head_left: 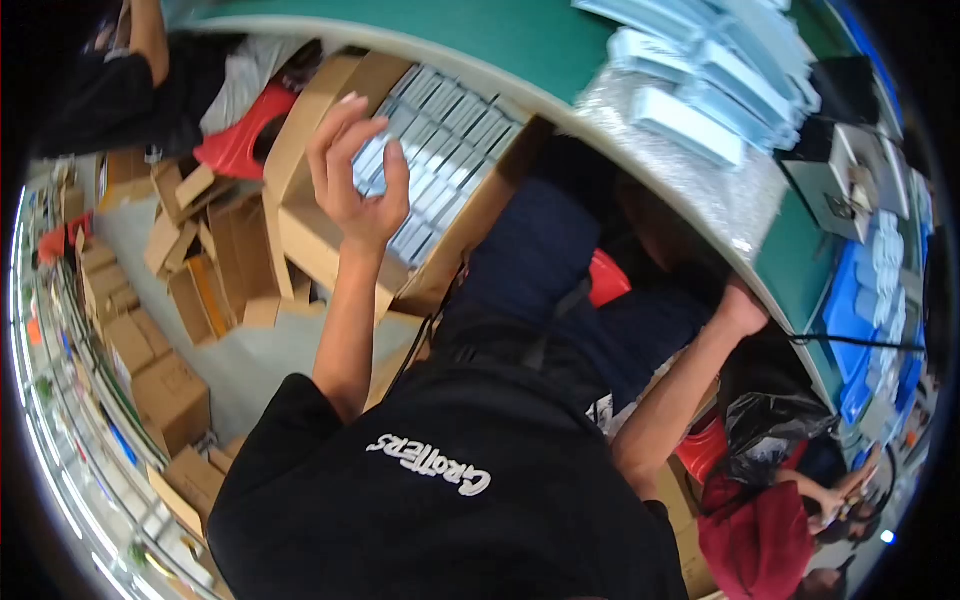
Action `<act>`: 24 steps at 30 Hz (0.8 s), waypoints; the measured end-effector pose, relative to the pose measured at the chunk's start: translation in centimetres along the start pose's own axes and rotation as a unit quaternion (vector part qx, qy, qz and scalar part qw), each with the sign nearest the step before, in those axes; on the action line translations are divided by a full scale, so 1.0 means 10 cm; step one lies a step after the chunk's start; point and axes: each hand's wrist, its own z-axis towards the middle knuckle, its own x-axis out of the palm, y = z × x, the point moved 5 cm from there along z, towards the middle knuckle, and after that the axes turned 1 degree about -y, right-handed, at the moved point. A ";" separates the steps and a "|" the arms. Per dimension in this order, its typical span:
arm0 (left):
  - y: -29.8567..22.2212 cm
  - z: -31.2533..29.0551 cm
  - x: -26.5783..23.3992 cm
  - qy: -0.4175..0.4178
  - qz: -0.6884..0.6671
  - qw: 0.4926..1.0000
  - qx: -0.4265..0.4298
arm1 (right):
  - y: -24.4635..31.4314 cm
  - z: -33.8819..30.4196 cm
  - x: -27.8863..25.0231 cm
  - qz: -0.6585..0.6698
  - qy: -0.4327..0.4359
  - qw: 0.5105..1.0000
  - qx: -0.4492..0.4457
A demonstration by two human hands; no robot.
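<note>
My left hand (362, 190) is raised in front of an open cardboard box (345, 258), fingers loosely curved and apart with nothing between them. Tight rows of flat, pale blue-grey packs (450, 130) fill that box, and the hand hides part of them. To the right, my right hand (742, 308) reaches to the front edge of a green-topped table (480, 32); its fingers are hidden at the edge. On the tabletop, long light-blue boxes (690, 130) lie piled beside and on a sheet of bubble wrap (715, 205).
Opened cartons (235, 250) crowd the floor at left, near a red stool (245, 135). Blue trays (850, 320) and a black cable (860, 343) are at the table's right. A black plastic bag (775, 430) hangs below. Other people are at upper left and lower right.
</note>
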 end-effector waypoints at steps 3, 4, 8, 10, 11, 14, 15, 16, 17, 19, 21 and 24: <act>0.37 -0.25 -0.06 -0.007 -0.045 0.994 -0.102 | 0.17 -0.11 -0.05 0.072 -0.057 0.996 0.015; 0.57 -0.42 0.01 -0.020 -0.094 0.979 -0.178 | 0.24 -0.12 -0.07 0.045 -0.091 0.995 -0.002; 1.39 -1.40 0.39 0.091 -0.073 0.938 -0.325 | 0.40 -0.09 -0.05 0.064 -0.128 0.990 0.008; 1.81 -2.10 0.58 0.268 -0.022 0.870 -0.414 | 0.46 -0.08 -0.05 0.019 -0.145 0.989 -0.009; 1.92 -2.39 0.64 0.375 -0.034 0.855 -0.357 | 0.45 -0.08 -0.02 0.047 -0.127 0.991 0.009; 2.09 -3.27 0.83 0.528 -0.011 0.748 -0.401 | 0.47 -0.10 0.01 0.022 -0.137 0.990 0.003; 2.10 -3.44 0.90 0.544 -0.017 0.743 -0.389 | 0.49 -0.10 0.02 0.020 -0.147 0.989 -0.003; 2.09 -3.58 0.97 0.562 -0.021 0.734 -0.380 | 0.52 -0.10 0.03 -0.009 -0.160 0.987 -0.024; 2.08 -3.69 1.04 0.580 -0.026 0.726 -0.369 | 0.51 -0.09 0.05 0.007 -0.160 0.987 -0.004; 2.10 -3.81 1.12 0.581 -0.012 0.727 -0.364 | 0.53 -0.08 0.07 0.032 -0.171 0.985 0.008; 2.11 -3.86 1.20 0.591 0.015 0.712 -0.378 | 0.56 -0.06 0.07 0.031 -0.167 0.985 0.010; 2.07 -3.80 1.23 0.590 0.007 0.701 -0.400 | 0.63 -0.04 0.05 0.038 -0.158 0.987 0.004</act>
